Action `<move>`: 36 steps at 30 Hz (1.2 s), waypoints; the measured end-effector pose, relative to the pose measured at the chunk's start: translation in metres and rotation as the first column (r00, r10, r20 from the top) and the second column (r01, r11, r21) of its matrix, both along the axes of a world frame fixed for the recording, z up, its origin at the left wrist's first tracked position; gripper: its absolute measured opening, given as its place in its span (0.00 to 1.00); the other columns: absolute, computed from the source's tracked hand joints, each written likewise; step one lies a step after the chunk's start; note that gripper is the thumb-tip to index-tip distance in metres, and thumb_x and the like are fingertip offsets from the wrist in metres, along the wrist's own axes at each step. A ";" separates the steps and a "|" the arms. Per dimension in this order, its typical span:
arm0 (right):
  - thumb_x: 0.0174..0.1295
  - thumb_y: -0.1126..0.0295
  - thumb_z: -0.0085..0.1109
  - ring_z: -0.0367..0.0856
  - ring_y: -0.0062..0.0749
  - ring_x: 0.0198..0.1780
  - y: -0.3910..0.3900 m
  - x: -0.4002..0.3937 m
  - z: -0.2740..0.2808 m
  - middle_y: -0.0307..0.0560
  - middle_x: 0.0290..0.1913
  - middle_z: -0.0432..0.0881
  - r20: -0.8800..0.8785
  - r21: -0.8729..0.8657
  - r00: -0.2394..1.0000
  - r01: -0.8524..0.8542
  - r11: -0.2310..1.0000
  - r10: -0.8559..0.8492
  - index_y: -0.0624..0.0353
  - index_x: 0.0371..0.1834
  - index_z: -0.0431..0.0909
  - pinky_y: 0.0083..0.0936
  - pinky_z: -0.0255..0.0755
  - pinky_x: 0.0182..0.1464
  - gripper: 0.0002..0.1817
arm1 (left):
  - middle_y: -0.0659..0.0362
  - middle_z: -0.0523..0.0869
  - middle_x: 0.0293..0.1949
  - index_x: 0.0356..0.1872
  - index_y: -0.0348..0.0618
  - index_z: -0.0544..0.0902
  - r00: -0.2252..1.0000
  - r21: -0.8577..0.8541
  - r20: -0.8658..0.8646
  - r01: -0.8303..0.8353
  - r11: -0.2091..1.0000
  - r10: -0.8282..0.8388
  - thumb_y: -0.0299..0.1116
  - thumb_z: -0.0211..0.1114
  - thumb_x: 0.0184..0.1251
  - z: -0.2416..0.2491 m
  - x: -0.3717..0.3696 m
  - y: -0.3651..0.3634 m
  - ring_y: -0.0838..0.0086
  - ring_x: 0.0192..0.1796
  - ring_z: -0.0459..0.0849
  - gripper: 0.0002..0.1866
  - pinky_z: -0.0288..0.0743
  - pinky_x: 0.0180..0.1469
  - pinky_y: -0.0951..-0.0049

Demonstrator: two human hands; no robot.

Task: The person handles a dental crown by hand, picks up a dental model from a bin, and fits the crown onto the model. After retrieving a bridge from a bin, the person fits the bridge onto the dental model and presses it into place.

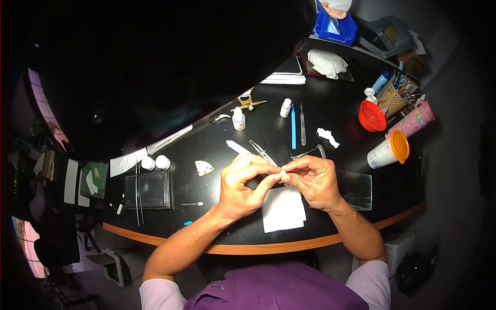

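Note:
Thumb and fingers of my left hand (244, 184) pinch a small whitish piece (283, 174), too small to name surely. My right hand (316, 183) is closed on the same piece from the other side, so the fingertips of both hands nearly meet around it. Below them lies a folded white paper sheet (283, 211). Just beyond my left hand are metal tweezers (262, 152) and a white tube (236, 146). A dark metal curved tool (321, 151) lies partly hidden behind my right hand.
A glass slab (356, 190) lies right of the paper. Farther back are a small dropper bottle (238, 119), a white bottle (285, 108), a blue tool (293, 127) and a scalpel (303, 125). At right stand a red bowl (372, 116) and an orange-lidded cup (385, 151). A large dark shape blocks the upper left.

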State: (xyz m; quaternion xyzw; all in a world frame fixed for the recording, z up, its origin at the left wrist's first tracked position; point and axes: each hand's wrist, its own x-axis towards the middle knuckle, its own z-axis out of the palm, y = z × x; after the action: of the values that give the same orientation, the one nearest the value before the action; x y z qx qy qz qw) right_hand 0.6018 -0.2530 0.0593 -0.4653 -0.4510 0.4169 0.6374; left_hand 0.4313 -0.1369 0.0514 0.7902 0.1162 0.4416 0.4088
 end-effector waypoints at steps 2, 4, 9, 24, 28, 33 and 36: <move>0.70 0.81 0.67 0.91 0.29 0.46 0.000 0.002 0.000 0.52 0.44 0.90 -0.002 -0.017 1.000 -0.011 1.000 0.011 0.70 0.48 0.85 0.23 0.86 0.51 0.07 | 0.58 0.89 0.36 0.40 0.39 0.93 1.000 0.009 0.002 0.000 1.000 0.000 0.21 0.79 0.60 0.000 0.000 0.001 0.73 0.39 0.85 0.08 0.79 0.43 0.74; 0.70 0.81 0.67 0.91 0.28 0.46 -0.001 0.003 0.000 0.52 0.44 0.90 -0.004 -0.024 1.000 -0.018 1.000 0.018 0.69 0.48 0.84 0.23 0.86 0.50 0.07 | 0.58 0.89 0.36 0.40 0.39 0.93 1.000 0.008 0.001 0.000 1.000 0.000 0.21 0.79 0.60 0.001 0.000 0.000 0.73 0.39 0.85 0.08 0.78 0.43 0.74; 0.70 0.79 0.68 0.91 0.28 0.44 0.000 0.002 0.002 0.51 0.43 0.91 -0.003 -0.044 1.000 -0.020 0.999 0.020 0.68 0.48 0.84 0.22 0.86 0.47 0.06 | 0.58 0.89 0.36 0.41 0.38 0.93 1.000 -0.014 -0.009 0.006 1.000 -0.007 0.22 0.79 0.62 0.003 0.000 -0.001 0.74 0.38 0.84 0.07 0.78 0.42 0.74; 0.72 0.77 0.66 0.92 0.29 0.43 0.000 0.002 -0.001 0.54 0.43 0.91 -0.030 -0.036 0.999 -0.033 0.999 0.031 0.71 0.50 0.85 0.21 0.86 0.46 0.09 | 0.58 0.89 0.35 0.40 0.40 0.92 0.999 0.010 0.028 -0.018 1.000 0.017 0.21 0.79 0.61 0.000 0.001 -0.003 0.75 0.38 0.83 0.07 0.75 0.40 0.75; 0.73 0.77 0.66 0.91 0.28 0.42 0.001 0.002 -0.003 0.54 0.43 0.91 -0.024 -0.027 0.999 -0.039 0.999 0.038 0.72 0.50 0.86 0.21 0.86 0.46 0.09 | 0.58 0.89 0.36 0.40 0.40 0.92 0.999 0.019 0.043 -0.020 1.000 0.019 0.21 0.79 0.60 0.000 0.001 -0.003 0.75 0.38 0.83 0.08 0.75 0.39 0.75; 0.73 0.77 0.66 0.91 0.28 0.42 0.001 0.001 -0.003 0.53 0.43 0.91 -0.013 -0.037 1.000 -0.029 0.999 0.028 0.72 0.50 0.86 0.20 0.86 0.46 0.09 | 0.57 0.89 0.36 0.40 0.40 0.92 0.999 -0.006 0.045 -0.022 1.000 0.022 0.21 0.79 0.60 0.000 0.001 -0.004 0.75 0.38 0.83 0.07 0.74 0.38 0.75; 0.73 0.77 0.66 0.91 0.27 0.42 0.001 0.001 -0.005 0.53 0.42 0.91 -0.020 -0.021 0.999 -0.030 0.999 0.030 0.72 0.51 0.86 0.20 0.86 0.45 0.09 | 0.57 0.89 0.36 0.39 0.40 0.92 0.999 -0.011 0.045 -0.022 1.000 0.022 0.21 0.79 0.60 -0.001 0.001 -0.004 0.75 0.38 0.83 0.07 0.74 0.38 0.75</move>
State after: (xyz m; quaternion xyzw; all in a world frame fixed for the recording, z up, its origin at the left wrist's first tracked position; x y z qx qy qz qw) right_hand 0.6032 -0.2523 0.0547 -0.4611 -0.4470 0.4360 0.6305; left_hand 0.4327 -0.1407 0.0505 0.7766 0.1180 0.4631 0.4105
